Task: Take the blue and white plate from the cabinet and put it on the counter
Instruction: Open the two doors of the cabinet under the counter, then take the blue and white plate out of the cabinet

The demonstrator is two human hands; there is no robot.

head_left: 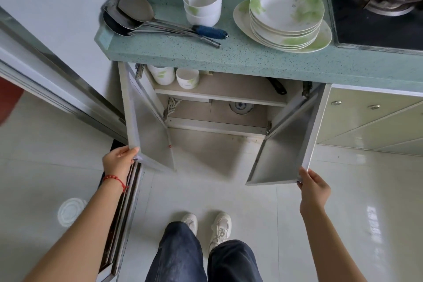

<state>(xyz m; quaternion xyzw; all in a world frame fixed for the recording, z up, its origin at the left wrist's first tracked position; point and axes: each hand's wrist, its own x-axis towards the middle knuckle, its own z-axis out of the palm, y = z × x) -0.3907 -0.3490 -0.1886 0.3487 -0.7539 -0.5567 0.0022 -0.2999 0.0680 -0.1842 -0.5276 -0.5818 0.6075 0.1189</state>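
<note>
Both doors of the cabinet under the green speckled counter (240, 57) stand wide open. My left hand (119, 160) grips the lower outer corner of the left door (146, 130). My right hand (313, 186) grips the lower outer corner of the right door (283, 151). The blue and white plate (240, 107) lies on the cabinet's bottom level, towards the back; the middle shelf (219, 96) hides its far half. Both hands are well in front of it.
White bowls (175, 75) stand on the shelf's left, a black handle (277, 86) on its right. The counter holds stacked green-patterned plates (286, 18), bowls with a ladle (203, 2), metal spatulas (142, 18) and a stove (377, 2). A sliding-door track (121, 213) runs along the floor at the left.
</note>
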